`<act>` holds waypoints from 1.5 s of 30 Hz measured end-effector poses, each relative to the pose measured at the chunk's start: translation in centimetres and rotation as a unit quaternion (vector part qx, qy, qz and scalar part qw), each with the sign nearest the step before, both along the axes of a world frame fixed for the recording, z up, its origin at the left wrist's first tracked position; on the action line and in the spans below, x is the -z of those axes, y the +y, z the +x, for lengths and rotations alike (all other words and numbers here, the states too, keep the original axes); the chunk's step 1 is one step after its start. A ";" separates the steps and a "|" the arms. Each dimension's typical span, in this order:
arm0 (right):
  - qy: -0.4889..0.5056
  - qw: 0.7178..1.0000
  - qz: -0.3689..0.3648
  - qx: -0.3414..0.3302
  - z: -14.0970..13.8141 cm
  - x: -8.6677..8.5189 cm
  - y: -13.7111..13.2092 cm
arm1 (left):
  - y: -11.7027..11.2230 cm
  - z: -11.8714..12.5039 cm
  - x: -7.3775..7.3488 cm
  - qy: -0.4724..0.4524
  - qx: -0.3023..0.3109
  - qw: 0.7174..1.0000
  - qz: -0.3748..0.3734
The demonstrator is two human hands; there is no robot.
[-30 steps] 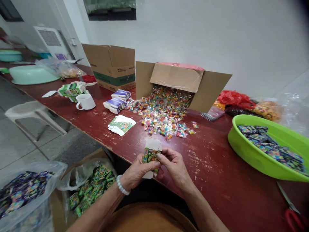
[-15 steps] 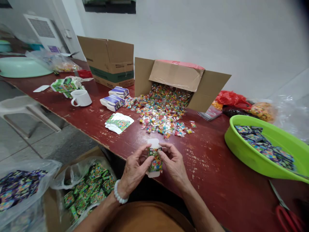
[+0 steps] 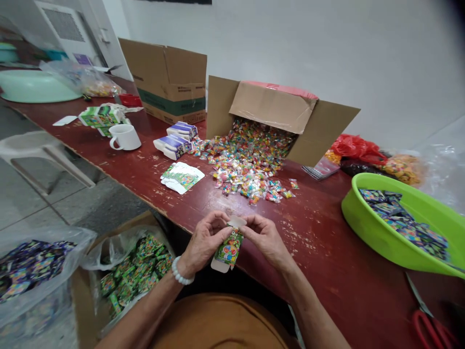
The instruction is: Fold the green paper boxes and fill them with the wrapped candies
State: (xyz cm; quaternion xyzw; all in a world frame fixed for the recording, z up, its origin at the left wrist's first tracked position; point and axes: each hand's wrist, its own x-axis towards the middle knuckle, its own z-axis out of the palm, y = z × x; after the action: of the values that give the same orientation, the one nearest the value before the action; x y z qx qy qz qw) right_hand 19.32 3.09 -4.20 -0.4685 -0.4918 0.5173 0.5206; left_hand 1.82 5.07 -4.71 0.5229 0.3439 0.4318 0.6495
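Between my two hands is a small green printed candy box, held over the table's front edge. My left hand pinches its upper left side, and my right hand grips the upper right by the white top flap. The bottom flap stands open and tilts toward the lower left. Beyond my hands, wrapped candies lie heaped on the red table, spilling from a cardboard carton on its side. A stack of flat green cartons lies left of the heap.
A green basin with dark packets stands at right, red-handled scissors near it. Purple boxes, a white mug and a closed-sided carton are farther left. Bags of green boxes and purple packets sit below.
The candy box has tilted, its lower end swinging left. My fingers have moved up to its top flap, which now bends over. The view has shifted slightly.
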 end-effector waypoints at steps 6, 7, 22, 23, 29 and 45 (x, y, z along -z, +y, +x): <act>-0.074 0.991 0.093 0.065 -0.2 1.4 -0.4 | -0.5 0.1 0.3 -0.079 0.076 0.982 -0.156; -0.092 0.988 0.105 0.059 -0.2 1.5 -0.5 | -0.7 0.3 0.4 -0.081 0.099 0.977 -0.172; -0.026 0.999 -0.035 0.020 -1.1 -0.4 0.6 | -0.4 1.2 1.0 -0.046 0.093 0.977 -0.184; -0.019 0.999 -0.035 0.025 -1.2 -0.5 0.6 | -0.4 1.1 1.0 -0.043 0.091 0.979 -0.180; -0.017 0.999 -0.029 0.030 -1.6 -0.5 0.3 | -0.2 0.8 1.4 -0.027 0.103 0.982 -0.157; -0.237 0.961 0.138 -0.045 -0.3 2.3 1.7 | -0.4 1.0 1.7 -0.096 0.051 0.971 -0.214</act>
State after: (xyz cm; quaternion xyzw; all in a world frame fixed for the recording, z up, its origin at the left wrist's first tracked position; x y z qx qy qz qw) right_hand 19.03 4.79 -6.55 -0.4784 -0.6882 0.3413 0.4255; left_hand 2.85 4.72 -6.41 0.3445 0.3373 0.3630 0.7974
